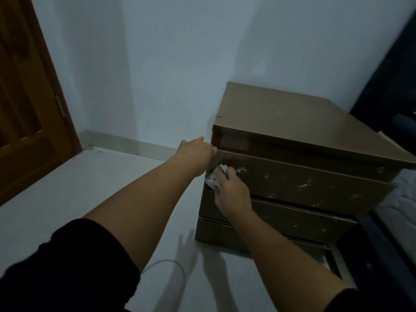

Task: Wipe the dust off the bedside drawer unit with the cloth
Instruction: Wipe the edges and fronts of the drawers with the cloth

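While the room is dim, the head view shows this:
Unit point(292, 140): brown, by the wall, on the floor beside the bed point(400, 199).
Cloth point(213, 177): white, bunched on the top drawer front.
Right hand point(231, 190): fingers curled on the cloth.
Left hand point(197, 152): at the unit's left edge; fingers hidden, cannot tell.

Brown bedside drawer unit point(292, 122) upright in the wall corner, flat bare top, pale smudges dotted across its upper drawer front, small crumpled white cloth point(213, 177) pressed against that front's left end
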### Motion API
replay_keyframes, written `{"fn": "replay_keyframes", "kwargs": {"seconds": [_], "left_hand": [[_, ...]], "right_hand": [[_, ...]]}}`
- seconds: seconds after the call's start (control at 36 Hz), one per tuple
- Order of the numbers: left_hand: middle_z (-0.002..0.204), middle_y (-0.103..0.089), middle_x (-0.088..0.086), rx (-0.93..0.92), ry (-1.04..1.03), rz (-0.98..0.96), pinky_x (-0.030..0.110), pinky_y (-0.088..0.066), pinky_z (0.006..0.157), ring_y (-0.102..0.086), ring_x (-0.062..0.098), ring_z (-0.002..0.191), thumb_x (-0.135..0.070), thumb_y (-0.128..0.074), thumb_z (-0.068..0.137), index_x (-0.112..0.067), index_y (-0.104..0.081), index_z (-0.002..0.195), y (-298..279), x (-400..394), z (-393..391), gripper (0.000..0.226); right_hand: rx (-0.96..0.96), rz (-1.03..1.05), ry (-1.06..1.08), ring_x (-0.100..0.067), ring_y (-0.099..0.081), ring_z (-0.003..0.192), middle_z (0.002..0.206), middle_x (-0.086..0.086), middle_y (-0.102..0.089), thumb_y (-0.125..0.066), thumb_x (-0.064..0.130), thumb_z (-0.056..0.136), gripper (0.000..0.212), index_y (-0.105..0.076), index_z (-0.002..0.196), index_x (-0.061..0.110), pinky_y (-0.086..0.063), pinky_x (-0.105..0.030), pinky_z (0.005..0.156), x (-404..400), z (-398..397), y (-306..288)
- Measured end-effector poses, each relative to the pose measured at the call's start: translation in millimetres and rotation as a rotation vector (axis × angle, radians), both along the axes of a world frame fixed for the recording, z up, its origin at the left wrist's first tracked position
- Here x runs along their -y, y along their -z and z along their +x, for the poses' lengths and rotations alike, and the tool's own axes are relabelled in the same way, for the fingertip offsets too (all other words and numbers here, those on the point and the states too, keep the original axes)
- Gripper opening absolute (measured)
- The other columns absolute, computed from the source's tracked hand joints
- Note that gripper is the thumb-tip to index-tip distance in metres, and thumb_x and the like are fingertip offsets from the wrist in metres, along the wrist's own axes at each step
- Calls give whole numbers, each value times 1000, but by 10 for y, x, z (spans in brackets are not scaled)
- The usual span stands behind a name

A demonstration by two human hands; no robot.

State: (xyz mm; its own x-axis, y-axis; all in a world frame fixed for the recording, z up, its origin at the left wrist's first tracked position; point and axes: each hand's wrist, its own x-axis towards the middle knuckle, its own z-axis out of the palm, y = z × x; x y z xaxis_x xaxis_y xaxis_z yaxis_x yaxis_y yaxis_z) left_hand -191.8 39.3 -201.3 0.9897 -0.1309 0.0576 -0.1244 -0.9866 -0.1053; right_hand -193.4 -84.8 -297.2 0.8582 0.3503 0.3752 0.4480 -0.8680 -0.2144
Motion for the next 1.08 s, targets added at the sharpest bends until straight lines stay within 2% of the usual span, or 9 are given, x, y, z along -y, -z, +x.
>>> {"fn": "replay_keyframes", "kwargs": {"seconds": [0.14,0.22,0.33,0.44,0.67,0.75,0.86,0.97,1.08], "left_hand": [[161,-15,1,17,44,-45,42,-24,118,-11,23,150,4,-48,92,-23,-19,153,7,31,-71,72],[161,-17,5,-19,3,-129,37,-25,117,-18,25,148,8,-49,91,-22,-17,153,17,117,-87,76],[153,-35,9,-20,-29,-83,33,-38,108,-38,28,137,4,-48,92,-22,-22,153,1,165,-17,71],[133,-50,13,-22,-39,-38,31,-46,95,-50,28,120,-1,-48,93,-19,-37,145,7,182,93,56],[127,-56,14,1,-33,-35,32,-48,91,-56,27,115,-6,-51,93,-11,-49,136,55,211,199,44],[123,-58,13,19,-32,-54,30,-48,85,-58,26,111,-9,-54,92,-12,-51,135,96,216,207,43],[129,-55,13,20,-8,-13,32,-48,89,-56,28,114,-6,-53,92,-13,-46,140,100,198,244,49],[129,-54,15,8,-4,12,34,-47,89,-54,29,116,-8,-54,91,-11,-44,141,104,221,251,51],[128,-54,15,14,3,1,32,-45,83,-54,29,115,-8,-53,91,-11,-44,140,104,205,239,50]], "right_hand": [[198,76,8,-21,-58,95,124,-14,-51,-64,19,84,44,-51,125,10,-46,-22,73,144,15,-353],[230,94,44,-23,-60,89,121,-16,-54,-64,18,85,38,-55,120,8,-42,-22,67,174,59,-479],[199,78,85,-25,-59,96,131,-15,-48,-58,19,90,36,-51,124,10,-48,-30,74,179,149,-494],[204,80,84,-26,-60,95,127,-15,-50,-61,15,86,33,-53,118,11,-49,-31,74,160,218,-449],[143,62,72,-31,-62,93,118,-20,-56,-68,6,79,37,-57,114,8,-53,-34,68,152,219,-156],[88,52,80,-30,-64,83,110,-21,-60,-73,3,73,39,-60,110,8,-51,-32,59,175,173,35],[54,8,94,-33,-66,72,100,-23,-65,-77,-2,64,41,-64,101,9,-49,-30,49,179,139,252],[-12,-9,117,-37,-68,88,112,-25,-63,-73,-2,70,36,-64,102,12,-56,-39,57,159,147,471],[-93,0,137,-33,-57,110,132,-17,-50,-52,5,89,33,-55,120,14,-51,-39,79,142,128,513]]}}
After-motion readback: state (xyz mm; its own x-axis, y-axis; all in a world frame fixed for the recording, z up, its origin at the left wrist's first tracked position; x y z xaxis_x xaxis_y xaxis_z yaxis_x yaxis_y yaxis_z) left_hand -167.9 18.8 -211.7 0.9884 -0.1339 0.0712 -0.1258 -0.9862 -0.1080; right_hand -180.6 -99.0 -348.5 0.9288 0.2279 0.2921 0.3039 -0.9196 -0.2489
